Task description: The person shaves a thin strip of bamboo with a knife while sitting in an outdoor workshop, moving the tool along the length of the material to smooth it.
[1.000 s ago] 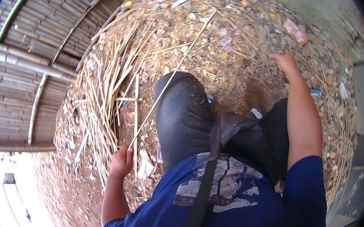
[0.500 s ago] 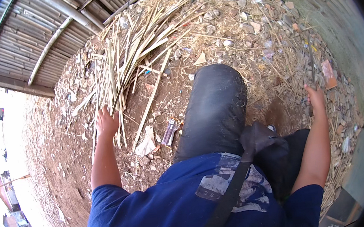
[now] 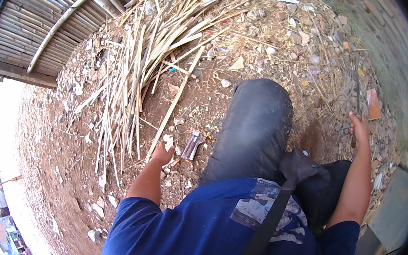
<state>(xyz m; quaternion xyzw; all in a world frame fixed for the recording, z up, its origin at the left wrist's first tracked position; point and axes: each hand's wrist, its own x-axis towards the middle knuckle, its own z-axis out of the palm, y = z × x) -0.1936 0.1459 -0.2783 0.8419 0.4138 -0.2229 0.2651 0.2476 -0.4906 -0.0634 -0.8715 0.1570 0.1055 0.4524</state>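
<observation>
My left hand is low over the ground, at the near end of a single pale split strip. Its fingers look apart, and nothing shows in them. A white scrap lies partly covered by this hand, with a crumpled brown-and-white wrapper just to its right. My right hand is closed round the handle of a long, thin, dark-bladed knife, whose blade points away from me. Ahead on the left spreads a loose pile of pale split strips, which looks like bamboo.
My bent knee stands between both hands. A brick wall rises on the right, with a loose brick by its foot. A slatted bamboo structure stands far left. Stones, straw and litter cover the dirt ground.
My left hand has left the near edge of the strip pile and moved right and closer to me, over the white scrap. My right hand keeps its grip on the knife. The view has shifted slightly.
</observation>
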